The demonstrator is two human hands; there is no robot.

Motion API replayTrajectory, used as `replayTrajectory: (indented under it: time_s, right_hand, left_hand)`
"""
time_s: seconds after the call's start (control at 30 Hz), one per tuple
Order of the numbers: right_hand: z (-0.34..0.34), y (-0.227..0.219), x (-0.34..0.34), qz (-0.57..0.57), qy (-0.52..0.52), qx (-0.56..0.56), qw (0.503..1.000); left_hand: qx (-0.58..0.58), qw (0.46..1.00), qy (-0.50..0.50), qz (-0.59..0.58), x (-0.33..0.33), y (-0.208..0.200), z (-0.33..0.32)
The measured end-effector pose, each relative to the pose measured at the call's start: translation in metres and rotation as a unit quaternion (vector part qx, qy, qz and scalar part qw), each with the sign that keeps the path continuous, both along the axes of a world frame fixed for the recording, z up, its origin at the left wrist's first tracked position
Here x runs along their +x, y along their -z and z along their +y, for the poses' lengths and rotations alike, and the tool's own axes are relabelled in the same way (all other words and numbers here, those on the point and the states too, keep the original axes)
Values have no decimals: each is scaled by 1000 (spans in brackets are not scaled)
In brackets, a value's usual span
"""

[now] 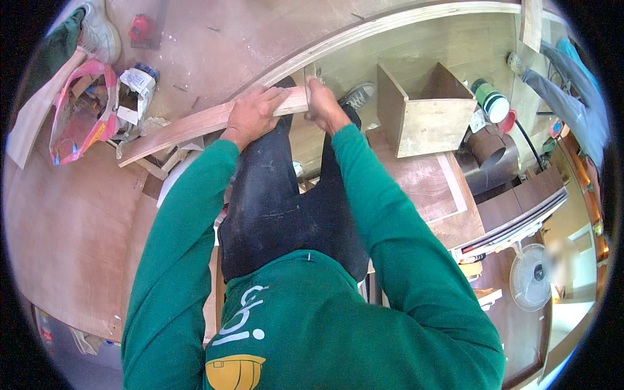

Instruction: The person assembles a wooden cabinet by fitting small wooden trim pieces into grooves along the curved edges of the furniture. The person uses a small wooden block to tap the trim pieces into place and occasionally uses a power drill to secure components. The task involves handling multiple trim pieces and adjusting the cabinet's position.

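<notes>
A long, pale wooden board [188, 127] lies slantwise in front of me, above my knees, its far left end reaching toward a pink bag. My left hand [253, 116] is closed over the board near its right end, fingers over the top edge. At that right end, my right hand [323, 109] is closed around a thin, flat, wood-coloured piece [311, 71] that stands up against the board's end. Its lower part is hidden by the fingers, so I cannot tell its exact kind.
An open wooden box [437, 127] stands right of my hands, beside a green-and-white can [491, 103]. The pink bag [81, 110] and an open container [136, 91] sit at left. Other people's shoe [99, 36] and leg [559, 91] show at the edges. A fan [532, 278] is at right.
</notes>
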State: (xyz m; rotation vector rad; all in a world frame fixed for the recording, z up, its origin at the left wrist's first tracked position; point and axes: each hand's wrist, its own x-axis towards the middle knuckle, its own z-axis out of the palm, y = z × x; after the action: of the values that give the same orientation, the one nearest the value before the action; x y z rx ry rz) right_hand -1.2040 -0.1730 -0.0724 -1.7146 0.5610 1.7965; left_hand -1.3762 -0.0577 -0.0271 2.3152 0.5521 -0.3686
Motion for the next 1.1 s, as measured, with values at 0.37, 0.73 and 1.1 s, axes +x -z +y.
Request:
replayTrajectory:
  time_s: [0.37, 0.73, 1.1]
  right_hand:
    - [-25, -83, -9, 13, -20, 24, 999]
    - [-15, -53, -6, 9, -43, 5, 999]
    - [-7, -47, 0, 15, -34, -6, 999]
  left_hand:
    - [-21, 999, -36, 20, -6, -11, -10]
    - [-9, 1000, -7, 18, -8, -5, -10]
    - [-14, 999, 3, 38, -2, -12, -4]
